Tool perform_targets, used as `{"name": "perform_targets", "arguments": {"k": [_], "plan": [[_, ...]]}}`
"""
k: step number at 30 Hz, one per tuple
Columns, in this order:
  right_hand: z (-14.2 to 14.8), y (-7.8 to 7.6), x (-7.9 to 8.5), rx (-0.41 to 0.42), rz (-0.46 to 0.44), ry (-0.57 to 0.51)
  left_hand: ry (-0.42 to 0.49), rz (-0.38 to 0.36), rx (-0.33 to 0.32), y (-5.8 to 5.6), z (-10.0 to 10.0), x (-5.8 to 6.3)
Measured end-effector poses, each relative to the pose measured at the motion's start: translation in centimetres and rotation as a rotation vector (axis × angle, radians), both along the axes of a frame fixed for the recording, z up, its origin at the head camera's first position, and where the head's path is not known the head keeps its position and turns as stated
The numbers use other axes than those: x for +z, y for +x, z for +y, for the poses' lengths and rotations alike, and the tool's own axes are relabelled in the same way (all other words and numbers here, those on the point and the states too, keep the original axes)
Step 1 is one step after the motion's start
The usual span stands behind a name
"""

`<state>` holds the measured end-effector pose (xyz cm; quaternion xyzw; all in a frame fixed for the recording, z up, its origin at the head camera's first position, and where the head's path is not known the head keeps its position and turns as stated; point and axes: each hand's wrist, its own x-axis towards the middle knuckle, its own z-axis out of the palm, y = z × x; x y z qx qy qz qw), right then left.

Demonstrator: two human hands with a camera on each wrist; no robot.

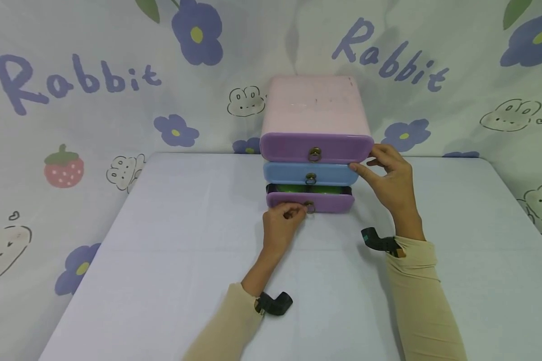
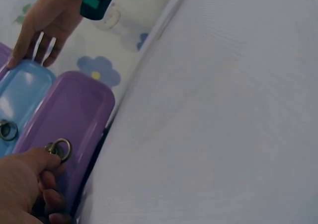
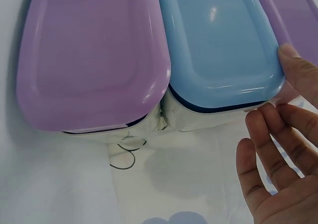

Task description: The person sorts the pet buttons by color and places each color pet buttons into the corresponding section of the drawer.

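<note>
A small drawer cabinet [image 1: 316,103] with a pink top stands at the back of the table, its drawer fronts stacked. My left hand [image 1: 281,228] pinches the brass ring pull [image 2: 66,152] of the bottom purple drawer [image 1: 334,202]. That drawer is pulled out a little; something green [image 1: 291,188] shows inside, its kind unclear. At the cabinet's right side is my right hand [image 1: 392,180]. Its thumb touches the right end of the middle blue drawer [image 3: 223,45], and its other fingers extend loosely along the side. Above sits the top purple drawer [image 1: 284,147], pushed in.
A white cloth covers the table [image 1: 162,250]. Behind it hangs a patterned curtain [image 1: 108,30] with flowers and rabbits. Both sleeves carry a black wrist camera, one on the left [image 1: 274,304] and one on the right [image 1: 379,240].
</note>
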<state>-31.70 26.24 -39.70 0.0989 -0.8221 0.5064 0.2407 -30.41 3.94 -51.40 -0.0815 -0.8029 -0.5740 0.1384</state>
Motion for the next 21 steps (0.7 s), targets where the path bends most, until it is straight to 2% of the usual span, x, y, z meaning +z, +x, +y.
{"name": "perform_targets", "arguments": {"k": [11, 18, 21], "plan": [[0.3, -0.1, -0.4, -0.006, 0.005, 0.010, 0.005, -0.018, -0.009, -1.0, 0.2, 0.1], [1.5, -1.3, -2.5, -0.010, -0.005, -0.007, 0.012, -0.019, -0.009, -1.5, 0.2, -0.1], [1.7, -1.5, -2.8, -0.005, -0.011, -0.010, 0.013, -0.019, -0.002, -1.7, 0.2, -0.1]]}}
